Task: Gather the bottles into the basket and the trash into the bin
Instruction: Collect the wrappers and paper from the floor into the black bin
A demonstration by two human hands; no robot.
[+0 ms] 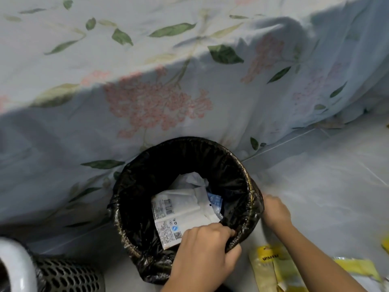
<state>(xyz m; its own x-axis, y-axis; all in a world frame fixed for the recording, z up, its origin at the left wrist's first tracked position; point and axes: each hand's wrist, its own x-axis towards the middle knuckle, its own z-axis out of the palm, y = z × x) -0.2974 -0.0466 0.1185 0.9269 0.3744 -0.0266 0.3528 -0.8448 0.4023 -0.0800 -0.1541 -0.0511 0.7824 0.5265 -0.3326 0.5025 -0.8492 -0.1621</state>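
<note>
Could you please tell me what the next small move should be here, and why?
Probably the right hand, now low on the floor beside the black-lined round bin, should pick up the yellow wrappers and drop them in. The left hand already grips the bin's near rim, steadying it, and white packaging lies inside.

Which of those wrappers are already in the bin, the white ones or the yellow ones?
The white wrappers, printed with barcodes, lie inside the black-lined bin. The yellow wrappers are on the floor beside it, under the right arm.
</note>
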